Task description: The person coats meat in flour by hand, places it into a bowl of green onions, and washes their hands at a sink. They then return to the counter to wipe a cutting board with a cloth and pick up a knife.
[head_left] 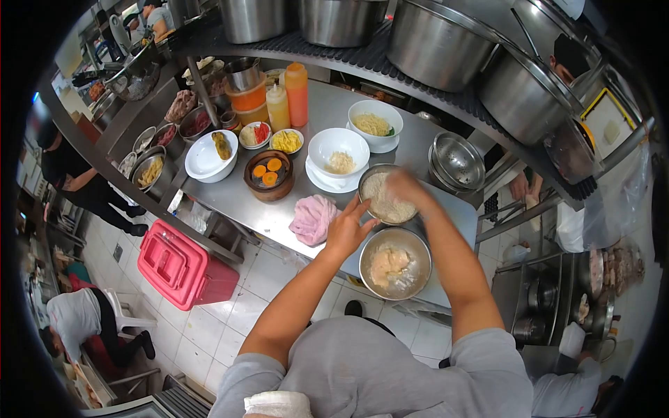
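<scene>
My left hand [347, 230] rests its fingers on the near left rim of a metal bowl of pale crumbs [385, 198]. Over the far right side of that bowl is my right hand [404, 187], blurred by motion, its fingers not clear. Just in front, near the table's edge, a metal bowl [395, 263] holds a pale, battered-looking lump and some white powder. A pink cloth [314, 219] lies crumpled to the left of my left hand. Behind it, a white bowl [339, 153] with a small pale heap inside sits on a white plate [315, 178].
Noodles fill another white bowl [375, 120] at the back. Stacked metal bowls [458, 161] stand right. Sauce bottles [296, 94], a brown pot [269, 175] and a white bowl [211, 157] are left. Large pots [442, 45] line the overhead shelf. A pink bin [185, 265] and several people are around.
</scene>
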`<action>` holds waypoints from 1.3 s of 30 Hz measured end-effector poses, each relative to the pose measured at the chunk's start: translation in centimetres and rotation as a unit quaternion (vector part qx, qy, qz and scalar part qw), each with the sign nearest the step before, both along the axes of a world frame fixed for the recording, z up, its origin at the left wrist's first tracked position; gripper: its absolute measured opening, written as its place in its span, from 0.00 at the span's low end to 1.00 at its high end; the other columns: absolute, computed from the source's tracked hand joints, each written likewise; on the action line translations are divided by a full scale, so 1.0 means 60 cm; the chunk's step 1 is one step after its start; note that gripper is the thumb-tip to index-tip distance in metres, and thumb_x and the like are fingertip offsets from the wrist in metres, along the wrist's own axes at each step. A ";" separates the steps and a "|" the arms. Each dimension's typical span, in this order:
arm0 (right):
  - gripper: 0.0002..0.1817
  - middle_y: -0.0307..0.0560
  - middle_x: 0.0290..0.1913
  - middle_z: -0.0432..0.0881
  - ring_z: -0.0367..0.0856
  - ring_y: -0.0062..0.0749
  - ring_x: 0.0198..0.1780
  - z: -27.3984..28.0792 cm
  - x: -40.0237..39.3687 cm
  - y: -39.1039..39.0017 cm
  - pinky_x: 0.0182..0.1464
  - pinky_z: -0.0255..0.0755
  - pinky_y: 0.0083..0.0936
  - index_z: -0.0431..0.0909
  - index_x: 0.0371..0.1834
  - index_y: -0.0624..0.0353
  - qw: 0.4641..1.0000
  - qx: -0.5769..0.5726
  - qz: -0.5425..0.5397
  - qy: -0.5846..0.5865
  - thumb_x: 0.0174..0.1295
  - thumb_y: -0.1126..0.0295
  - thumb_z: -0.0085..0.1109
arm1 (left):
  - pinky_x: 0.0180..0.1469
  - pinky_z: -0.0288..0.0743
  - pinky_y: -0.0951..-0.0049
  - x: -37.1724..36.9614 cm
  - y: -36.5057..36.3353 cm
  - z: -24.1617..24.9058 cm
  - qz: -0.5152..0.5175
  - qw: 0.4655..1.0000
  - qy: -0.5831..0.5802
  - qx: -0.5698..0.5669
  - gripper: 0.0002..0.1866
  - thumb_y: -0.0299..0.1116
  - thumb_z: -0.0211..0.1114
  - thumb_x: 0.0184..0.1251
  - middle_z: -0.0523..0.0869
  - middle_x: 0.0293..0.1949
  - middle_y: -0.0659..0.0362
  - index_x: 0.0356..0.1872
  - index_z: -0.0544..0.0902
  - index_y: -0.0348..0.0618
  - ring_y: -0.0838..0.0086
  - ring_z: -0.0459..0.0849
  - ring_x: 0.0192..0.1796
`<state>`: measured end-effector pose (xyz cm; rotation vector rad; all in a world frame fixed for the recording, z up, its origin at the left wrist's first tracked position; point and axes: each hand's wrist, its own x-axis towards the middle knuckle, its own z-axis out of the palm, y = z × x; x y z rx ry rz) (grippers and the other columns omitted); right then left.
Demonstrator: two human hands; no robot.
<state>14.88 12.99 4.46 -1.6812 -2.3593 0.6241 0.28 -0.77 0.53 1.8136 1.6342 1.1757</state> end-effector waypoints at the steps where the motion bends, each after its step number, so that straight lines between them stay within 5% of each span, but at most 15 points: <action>1: 0.20 0.55 0.35 0.83 0.82 0.44 0.40 -0.063 -0.003 -0.007 0.41 0.75 0.37 0.81 0.31 0.62 0.986 0.129 0.029 -0.103 0.59 0.58 0.42 | 0.51 0.73 0.62 0.001 -0.002 -0.005 0.000 1.000 0.001 -0.002 0.26 0.40 0.68 0.54 0.70 0.60 0.44 0.54 0.76 0.41 0.51 0.76 0.54; 2: 0.21 0.59 0.35 0.82 0.82 0.45 0.39 -0.047 0.000 0.014 0.41 0.75 0.39 0.81 0.29 0.64 0.992 -0.005 0.042 -0.115 0.60 0.58 0.41 | 0.51 0.73 0.62 0.003 -0.003 -0.012 -0.001 1.000 0.005 0.006 0.26 0.40 0.68 0.54 0.70 0.60 0.44 0.54 0.76 0.41 0.51 0.76 0.54; 5: 0.21 0.65 0.36 0.80 0.81 0.48 0.42 0.026 -0.002 0.029 0.47 0.73 0.40 0.81 0.32 0.65 0.979 -0.123 0.126 -0.099 0.58 0.59 0.43 | 0.51 0.73 0.62 0.003 -0.007 -0.018 0.005 1.000 0.004 0.009 0.26 0.41 0.68 0.54 0.71 0.60 0.45 0.53 0.76 0.42 0.50 0.76 0.53; 7: 0.20 0.67 0.40 0.79 0.80 0.50 0.45 -0.027 0.004 0.024 0.50 0.71 0.39 0.81 0.31 0.66 0.987 -0.034 0.144 -0.058 0.56 0.59 0.45 | 0.50 0.73 0.62 -0.003 0.007 -0.007 0.009 1.000 0.001 0.015 0.26 0.41 0.68 0.54 0.71 0.60 0.45 0.53 0.76 0.42 0.50 0.77 0.53; 9: 0.15 0.64 0.35 0.80 0.81 0.50 0.39 -0.105 0.002 -0.005 0.42 0.74 0.39 0.80 0.27 0.66 0.994 0.096 0.035 -0.032 0.51 0.62 0.52 | 0.49 0.74 0.62 0.001 -0.005 0.000 0.010 1.000 0.001 0.006 0.25 0.41 0.68 0.54 0.71 0.60 0.46 0.53 0.76 0.43 0.50 0.77 0.52; 11: 0.12 0.64 0.35 0.80 0.81 0.51 0.37 -0.026 -0.011 0.009 0.41 0.74 0.39 0.81 0.27 0.64 0.998 -0.011 0.038 -0.042 0.50 0.65 0.54 | 0.49 0.74 0.62 -0.003 0.013 -0.005 0.013 1.000 0.005 0.027 0.26 0.41 0.68 0.54 0.70 0.60 0.46 0.54 0.76 0.44 0.50 0.78 0.51; 14: 0.16 0.64 0.37 0.80 0.81 0.51 0.39 0.044 -0.011 -0.016 0.45 0.74 0.40 0.83 0.31 0.64 0.964 0.053 0.220 -0.136 0.56 0.66 0.46 | 0.49 0.74 0.61 -0.002 0.002 -0.011 0.001 1.000 0.000 0.009 0.26 0.42 0.67 0.54 0.69 0.61 0.43 0.55 0.76 0.46 0.50 0.78 0.51; 17: 0.19 0.60 0.28 0.81 0.82 0.45 0.34 -0.086 -0.020 -0.023 0.41 0.73 0.36 0.79 0.23 0.67 0.959 0.141 0.218 -0.116 0.59 0.67 0.40 | 0.43 0.77 0.60 0.000 -0.001 -0.015 0.007 0.999 0.026 0.021 0.27 0.43 0.66 0.55 0.68 0.61 0.44 0.56 0.75 0.47 0.51 0.80 0.48; 18: 0.19 0.60 0.29 0.81 0.81 0.44 0.34 -0.089 -0.023 0.005 0.40 0.73 0.35 0.79 0.23 0.66 0.918 0.105 0.314 -0.218 0.59 0.64 0.42 | 0.43 0.77 0.60 -0.001 0.008 -0.007 0.008 0.999 0.026 0.029 0.27 0.43 0.66 0.55 0.68 0.61 0.44 0.56 0.75 0.47 0.51 0.80 0.48; 21: 0.17 0.59 0.28 0.81 0.81 0.43 0.31 -0.007 -0.001 0.004 0.38 0.73 0.33 0.79 0.23 0.64 0.979 -0.007 0.194 -0.065 0.57 0.63 0.45 | 0.50 0.74 0.62 0.000 0.004 0.002 -0.006 1.000 0.017 -0.017 0.27 0.41 0.68 0.54 0.69 0.61 0.43 0.56 0.75 0.46 0.51 0.76 0.54; 22: 0.16 0.59 0.27 0.80 0.80 0.43 0.30 0.029 0.002 0.002 0.37 0.73 0.34 0.78 0.24 0.64 0.984 -0.159 0.049 0.070 0.55 0.62 0.47 | 0.51 0.74 0.62 -0.003 0.004 -0.002 -0.014 1.000 0.017 -0.002 0.27 0.41 0.68 0.54 0.70 0.60 0.44 0.56 0.74 0.46 0.51 0.76 0.54; 25: 0.16 0.60 0.31 0.80 0.80 0.52 0.36 0.025 0.028 0.013 0.41 0.72 0.42 0.78 0.25 0.63 0.997 -0.045 0.023 0.057 0.55 0.61 0.47 | 0.51 0.73 0.64 -0.006 -0.006 -0.011 -0.023 0.999 0.028 0.000 0.28 0.36 0.68 0.54 0.70 0.61 0.46 0.58 0.72 0.44 0.53 0.75 0.56; 29: 0.12 0.61 0.32 0.79 0.78 0.55 0.38 -0.012 0.051 -0.001 0.41 0.71 0.42 0.76 0.30 0.62 0.991 0.104 0.078 0.011 0.54 0.64 0.49 | 0.52 0.73 0.69 -0.011 -0.031 -0.012 -0.035 0.997 -0.051 0.043 0.32 0.28 0.67 0.55 0.70 0.61 0.49 0.62 0.65 0.40 0.60 0.77 0.54; 35: 0.11 0.60 0.31 0.78 0.77 0.55 0.34 0.058 0.083 -0.081 0.38 0.70 0.41 0.75 0.30 0.61 0.985 0.044 0.108 0.127 0.56 0.64 0.52 | 0.48 0.73 0.67 -0.027 -0.113 -0.013 -0.022 0.994 -0.077 -0.078 0.27 0.30 0.66 0.56 0.74 0.54 0.50 0.57 0.70 0.39 0.63 0.78 0.50; 39: 0.10 0.55 0.30 0.78 0.78 0.41 0.32 0.055 0.119 -0.153 0.36 0.70 0.31 0.76 0.34 0.60 0.979 -0.023 0.162 0.123 0.58 0.65 0.55 | 0.44 0.74 0.69 -0.034 -0.136 -0.036 -0.036 0.987 -0.111 -0.107 0.25 0.30 0.66 0.56 0.74 0.55 0.52 0.57 0.71 0.43 0.66 0.79 0.48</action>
